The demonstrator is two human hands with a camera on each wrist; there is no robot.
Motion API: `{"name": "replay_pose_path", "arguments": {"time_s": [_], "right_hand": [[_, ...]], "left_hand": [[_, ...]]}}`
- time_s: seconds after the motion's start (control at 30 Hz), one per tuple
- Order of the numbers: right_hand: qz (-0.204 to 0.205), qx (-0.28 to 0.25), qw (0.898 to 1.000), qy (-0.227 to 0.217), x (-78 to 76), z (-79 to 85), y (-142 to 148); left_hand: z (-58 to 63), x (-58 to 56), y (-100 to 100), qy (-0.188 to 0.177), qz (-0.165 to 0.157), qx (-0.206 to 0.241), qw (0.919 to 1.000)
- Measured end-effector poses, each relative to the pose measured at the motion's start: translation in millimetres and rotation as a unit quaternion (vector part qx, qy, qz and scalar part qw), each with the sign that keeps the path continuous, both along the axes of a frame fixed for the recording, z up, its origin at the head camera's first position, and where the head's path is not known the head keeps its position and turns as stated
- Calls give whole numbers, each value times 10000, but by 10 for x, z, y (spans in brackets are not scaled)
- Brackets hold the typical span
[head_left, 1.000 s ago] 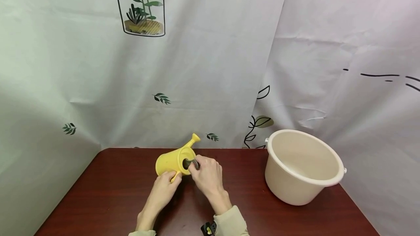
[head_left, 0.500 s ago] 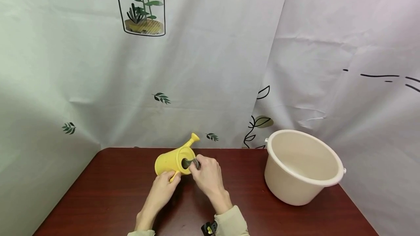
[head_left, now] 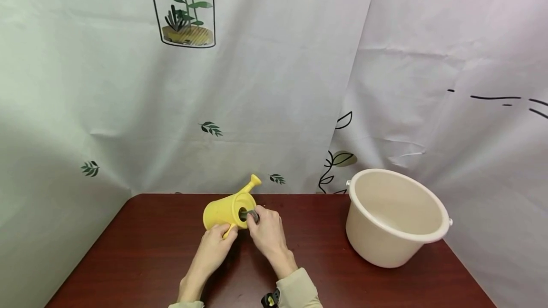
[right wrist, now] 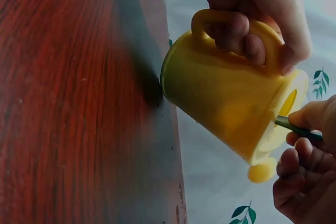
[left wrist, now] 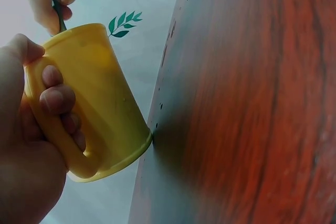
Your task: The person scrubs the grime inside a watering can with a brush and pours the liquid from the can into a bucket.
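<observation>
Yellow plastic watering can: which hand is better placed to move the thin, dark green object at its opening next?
Right hand, most likely: it pinches the thin, dark green object itself. The left hand is busy gripping the curved handle, holding the yellow plastic watering can tilted.

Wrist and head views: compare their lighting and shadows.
Head view: brighter, the backdrop cloth tinted greenish at left and pinkish at upper right; left wrist view: dimmer, a soft dark shadow on the table beside the watering can; right wrist view: likewise dim, a similar shadow by the can's base.
</observation>
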State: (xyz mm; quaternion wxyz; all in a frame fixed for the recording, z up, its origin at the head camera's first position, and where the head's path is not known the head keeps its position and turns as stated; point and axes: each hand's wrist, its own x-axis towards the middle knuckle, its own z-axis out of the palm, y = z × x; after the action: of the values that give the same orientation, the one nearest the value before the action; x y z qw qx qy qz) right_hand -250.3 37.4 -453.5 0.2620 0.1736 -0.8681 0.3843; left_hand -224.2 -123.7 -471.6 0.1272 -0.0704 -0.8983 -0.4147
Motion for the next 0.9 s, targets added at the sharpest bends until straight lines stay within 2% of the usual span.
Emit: {"name": "replay_pose_path", "arguments": {"time_s": [0.23, 0.4, 0.53, 0.67, 0.9], "right_hand": [[76, -147, 9998, 127, 9, 18, 18], [350, -309, 9970, 620, 24, 89, 24], [389, -196, 9942, 985, 58, 160, 19], [356, -106, 9939, 1037, 101, 221, 21], [547, -199, 9948, 834, 122, 238, 25]], "left_hand": [[7, -21, 22, 46, -46, -48, 10000], [23, -27, 29, 99, -43, -51, 9999], [24, -27, 28, 111, -51, -52, 9999], [16, -20, 23, 124, -58, -49, 9999], [-6, -7, 0, 186, -16, -63, 9998]]}}
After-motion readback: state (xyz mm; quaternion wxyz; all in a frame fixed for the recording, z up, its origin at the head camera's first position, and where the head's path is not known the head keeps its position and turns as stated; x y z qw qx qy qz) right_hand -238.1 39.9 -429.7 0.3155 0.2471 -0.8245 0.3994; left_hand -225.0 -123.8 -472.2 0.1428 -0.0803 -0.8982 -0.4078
